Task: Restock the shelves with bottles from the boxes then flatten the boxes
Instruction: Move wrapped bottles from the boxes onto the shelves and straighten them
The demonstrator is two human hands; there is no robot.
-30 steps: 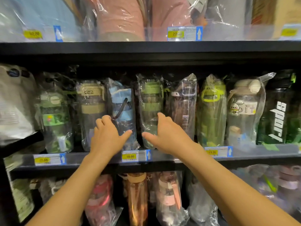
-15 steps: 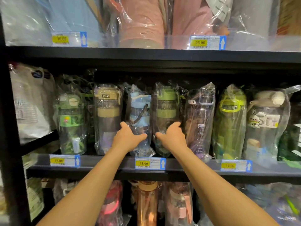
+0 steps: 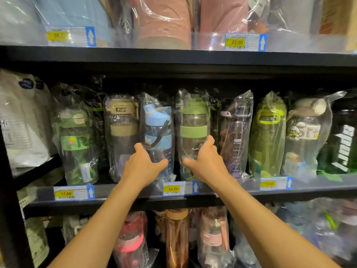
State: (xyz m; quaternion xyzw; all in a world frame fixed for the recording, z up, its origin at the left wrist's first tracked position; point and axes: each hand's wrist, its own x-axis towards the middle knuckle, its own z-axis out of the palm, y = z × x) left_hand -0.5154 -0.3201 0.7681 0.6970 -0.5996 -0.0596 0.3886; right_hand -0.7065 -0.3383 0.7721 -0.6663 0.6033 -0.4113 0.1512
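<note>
Black shop shelves fill the head view, and the middle shelf (image 3: 135,199) carries a tight row of water bottles, each one wrapped in a loose clear bag. I take the price tag marked 18.00 (image 3: 179,188) on the front edge of this shelf as the landmark. Just above it and a little to the left stands the blue bottle (image 3: 157,132); the left hand (image 3: 144,167) is wrapped around its lower part, thumb in front and fingers curled behind, so it holds this bottle. Just above the tag and a little to the right stands the green bottle (image 3: 194,130); the right hand (image 3: 204,163) grips its lower part in the same way, half closed on the bag. Both bottles stand upright on the shelf, close to each other. Left of the blue bottle is a beige bottle (image 3: 121,132), almost touching it, and right of the green bottle a purple bottle (image 3: 236,136) stands just beside it. No boxes are visible, so I judge that the restocking is only being tidied now. The risk, I think, is the slippery plastic: a hand may slide on the bag and not move the bottle itself. Also, the row is so tight that a push sideways could tip a neighbour, or pull a bottle over the front edge onto the floor.
</note>
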